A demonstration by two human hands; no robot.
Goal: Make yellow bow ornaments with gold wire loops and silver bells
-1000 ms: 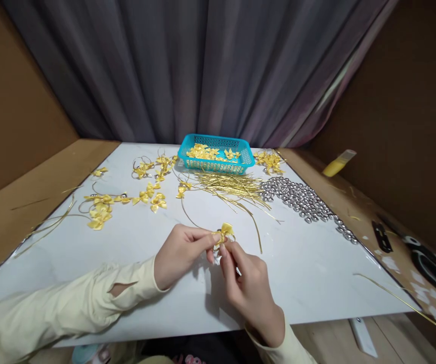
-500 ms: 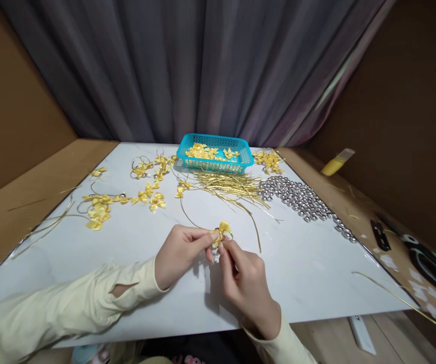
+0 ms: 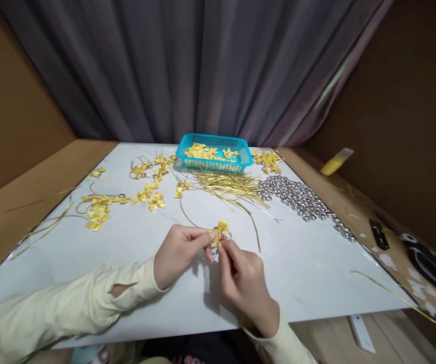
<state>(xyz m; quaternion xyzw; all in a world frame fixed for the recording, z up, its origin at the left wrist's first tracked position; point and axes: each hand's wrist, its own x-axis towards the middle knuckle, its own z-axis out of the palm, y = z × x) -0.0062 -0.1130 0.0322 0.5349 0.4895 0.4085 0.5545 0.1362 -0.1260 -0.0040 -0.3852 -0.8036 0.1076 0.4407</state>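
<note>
Over the front middle of the white tabletop, my left hand (image 3: 183,250) pinches a yellow ribbon bow (image 3: 222,226) between thumb and fingers. My right hand (image 3: 245,270) meets it from the right, its thumb and forefinger closed on the bow's lower edge. A thin gold cord forms a small loop beside the bow, and a longer end curves away to the back left. Something small and whitish shows just under the fingertips; I cannot make out what it is. Behind my hands lies a bundle of gold cords (image 3: 229,186).
A turquoise basket (image 3: 215,164) with yellow bows stands at the back. Silver bells or beads (image 3: 297,196) spread on the right. Corded bows (image 3: 98,212) lie left, more bows (image 3: 269,161) back right. Black-handled scissors (image 3: 430,265) and a yellow tube (image 3: 335,163) are at the right edge.
</note>
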